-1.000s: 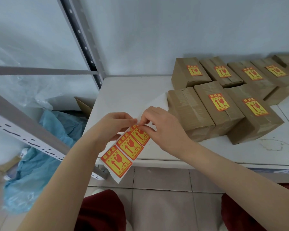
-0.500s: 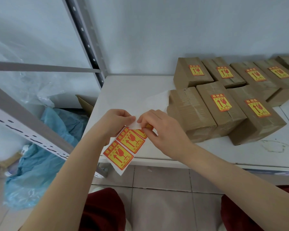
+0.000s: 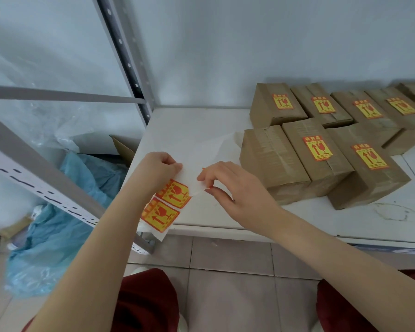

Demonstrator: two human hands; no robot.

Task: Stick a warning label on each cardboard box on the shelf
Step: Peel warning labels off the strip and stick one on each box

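Observation:
My left hand (image 3: 157,171) pinches a white backing sheet (image 3: 192,178) that carries two yellow-and-red warning labels (image 3: 168,204). My right hand (image 3: 235,188) is just right of the sheet, its fingers closed on a peeled label, of which only thin red edges show. Several brown cardboard boxes stand on the white shelf (image 3: 197,130). The front-left box (image 3: 271,161) has a bare top. The box beside it (image 3: 314,152) and the others behind (image 3: 278,104) each carry a label.
A grey perforated shelf post (image 3: 127,61) rises at the back left, and a slanted rail (image 3: 46,185) crosses the left. A blue plastic bag (image 3: 65,226) lies on the tiled floor. A stain ring (image 3: 398,212) marks the shelf's front right.
My right hand has pulled the top label off the sheet and moved right. The sheet went from three labels to two, and its bare upper part now shows.

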